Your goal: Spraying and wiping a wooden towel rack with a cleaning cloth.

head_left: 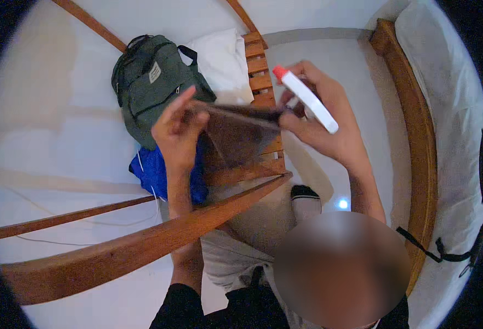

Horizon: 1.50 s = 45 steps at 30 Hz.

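Note:
My left hand (pixel 176 131) grips the left edge of a thin brown cloth (pixel 236 137), held stretched out flat in front of me. My right hand (pixel 321 123) pinches the cloth's right edge and also holds a white spray bottle (pixel 310 101) with a red nozzle, pointing up and to the left. Both hands hover above a wooden slatted frame (pixel 260 77).
A dark green backpack (pixel 151 85) lies on the white bed (pixel 49 126), with a white pillow (pixel 222 60) beside it and a blue cloth (pixel 156 172) below it. A curved wooden rail (pixel 143 241) crosses in front. Another wooden frame (pixel 416 137) runs along the right.

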Available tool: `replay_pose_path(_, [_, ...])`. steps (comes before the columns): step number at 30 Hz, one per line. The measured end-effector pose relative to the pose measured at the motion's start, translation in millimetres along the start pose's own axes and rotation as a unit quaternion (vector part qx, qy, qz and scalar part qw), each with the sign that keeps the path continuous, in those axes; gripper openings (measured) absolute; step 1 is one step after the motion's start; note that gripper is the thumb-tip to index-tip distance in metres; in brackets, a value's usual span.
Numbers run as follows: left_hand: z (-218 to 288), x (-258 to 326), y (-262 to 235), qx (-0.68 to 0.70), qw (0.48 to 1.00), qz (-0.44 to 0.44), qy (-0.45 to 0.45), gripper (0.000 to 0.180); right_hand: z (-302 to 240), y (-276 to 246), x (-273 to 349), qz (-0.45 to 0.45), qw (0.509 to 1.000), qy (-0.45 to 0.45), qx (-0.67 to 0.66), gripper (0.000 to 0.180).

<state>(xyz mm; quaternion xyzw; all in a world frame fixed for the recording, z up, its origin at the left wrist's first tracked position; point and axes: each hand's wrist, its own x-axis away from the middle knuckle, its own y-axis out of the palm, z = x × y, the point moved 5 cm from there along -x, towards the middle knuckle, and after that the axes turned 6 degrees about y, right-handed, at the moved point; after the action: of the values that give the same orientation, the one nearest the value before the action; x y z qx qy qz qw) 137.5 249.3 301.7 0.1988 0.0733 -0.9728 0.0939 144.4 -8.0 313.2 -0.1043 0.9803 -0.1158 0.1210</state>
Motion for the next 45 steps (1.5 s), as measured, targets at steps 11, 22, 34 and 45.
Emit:
replay_pose_path(11, [41.8, -4.9, -18.9, -0.115, 0.931, -0.074, 0.337, 0.023, -3.7, 1.5, 33.5, 0.102, 0.989, -0.104, 0.003, 0.041])
replay_pose_path(22, [-108.0, 141.0, -25.8, -0.098, 0.988, -0.062, -0.105, 0.013, 113.0, 60.4, 77.8, -0.085, 0.983, 0.157, -0.043, 0.028])
replay_pose_path(34, [-148.9, 33.5, 32.5, -0.105, 0.993, 0.013, 0.044, 0.019, 139.0, 62.1, -12.0, -0.006, 0.982, 0.157, -0.107, 0.035])
replay_pose_path(45, [-158.9, 44.8, 40.1, -0.245, 0.965, 0.053, 0.072, 0.048, 175.9, 69.8, -3.5, 0.075, 0.992, 0.09, 0.035, 0.04])
